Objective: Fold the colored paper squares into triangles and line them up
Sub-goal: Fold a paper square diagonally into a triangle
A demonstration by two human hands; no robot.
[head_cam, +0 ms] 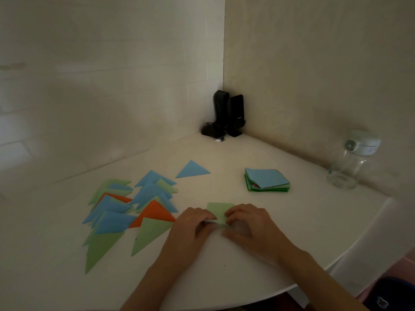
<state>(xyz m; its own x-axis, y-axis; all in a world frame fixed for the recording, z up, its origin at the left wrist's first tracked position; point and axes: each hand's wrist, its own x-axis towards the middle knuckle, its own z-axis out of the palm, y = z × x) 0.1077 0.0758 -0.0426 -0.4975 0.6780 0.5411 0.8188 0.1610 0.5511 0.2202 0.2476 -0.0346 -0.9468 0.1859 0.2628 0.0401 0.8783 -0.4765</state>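
Nearest the camera we see both forearms reaching onto the white table [258,277]. The left hand [190,230] and the right hand [249,227] meet over a light green paper square [220,209], which lies flat on the table just right of the folded pile. We note that the fingertips of each hand are bent down and pinch the near edge of this sheet, where a thin fold of paper lifts slightly between them; the far half of the sheet shows bare beyond the knuckles. To the left we find the folded triangles [125,212], a loose overlapping spread of green, blue and orange pieces whose points face away from the person; a large green triangle [150,234] lies just beside the left hand. Farther back, one blue triangle [192,170] lies apart from the spread. To its right we see the stack of unfolded squares [267,180], blue on top with green edges beneath, well apart from the hands. Beyond it, near the right wall, stands a clear glass jar [350,162] with a white lid. In the far corner we see two upright black speakers [229,113] with a tangle of black cable at their base.
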